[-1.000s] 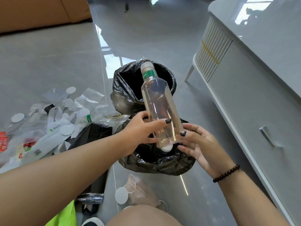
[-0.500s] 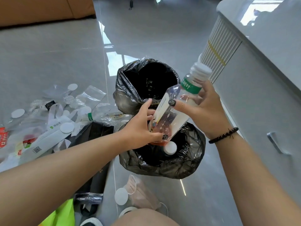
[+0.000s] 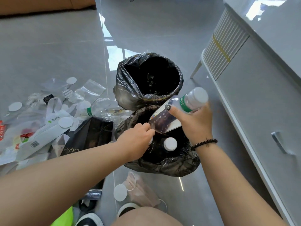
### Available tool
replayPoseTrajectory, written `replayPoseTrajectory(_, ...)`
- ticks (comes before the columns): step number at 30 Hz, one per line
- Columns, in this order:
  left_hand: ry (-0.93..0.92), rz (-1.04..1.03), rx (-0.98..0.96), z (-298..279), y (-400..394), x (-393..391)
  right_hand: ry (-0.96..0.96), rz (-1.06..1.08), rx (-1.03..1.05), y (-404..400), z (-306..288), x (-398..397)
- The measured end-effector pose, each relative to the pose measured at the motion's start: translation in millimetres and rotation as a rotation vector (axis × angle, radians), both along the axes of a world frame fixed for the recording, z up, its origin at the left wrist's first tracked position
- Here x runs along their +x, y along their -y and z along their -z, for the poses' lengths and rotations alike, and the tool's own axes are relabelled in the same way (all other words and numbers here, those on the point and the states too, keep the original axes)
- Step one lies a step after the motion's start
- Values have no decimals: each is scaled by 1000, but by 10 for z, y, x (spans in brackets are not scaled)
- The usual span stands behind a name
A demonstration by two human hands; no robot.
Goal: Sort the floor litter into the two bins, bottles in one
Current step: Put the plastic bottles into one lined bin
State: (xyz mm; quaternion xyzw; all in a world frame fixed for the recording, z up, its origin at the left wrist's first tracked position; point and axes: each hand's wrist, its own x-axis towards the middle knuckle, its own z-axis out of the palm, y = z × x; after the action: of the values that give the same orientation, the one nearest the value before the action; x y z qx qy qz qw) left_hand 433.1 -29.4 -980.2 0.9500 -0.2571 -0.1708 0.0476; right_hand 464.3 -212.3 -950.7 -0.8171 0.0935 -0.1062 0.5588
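The right hand gripped a clear plastic bottle near its neck, fingers curled round it and the index finger laid along its side. The bottle was tilted, its white cap pointing toward two o'clock and its base dipping toward eight o'clock over the mouth of the near bin, which was lined with a black bag. A green band ringed the bottle below the cap.

The left hand was at the bottle's base, fingers curled, pinching the lower edge of its label. Inside the near bin, at six o'clock from the held bottle, a white bottle cap showed.

The far bin, also lined in black, stood touching the near one at twelve o'clock from it, its mouth dark; I could not tell what lay inside.

At nine o'clock from the bins the floor litter was spread: clear plastic bags, white round discs, a white paper bag and a black coffee bag. At six o'clock from the near bin lay a pink face mask with another white disc just beside it. A white cabinet stood at three o'clock.
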Motion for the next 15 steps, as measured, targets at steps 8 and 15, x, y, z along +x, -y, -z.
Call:
replayPoseTrajectory(8, 12, 53, -16, -15, -20, -44, -36, -76, -121, -335, 297, -40)
replayPoseTrajectory(15, 48, 55, -67, -17, -82, -68, -107, -264, -267, -398, 395, 39)
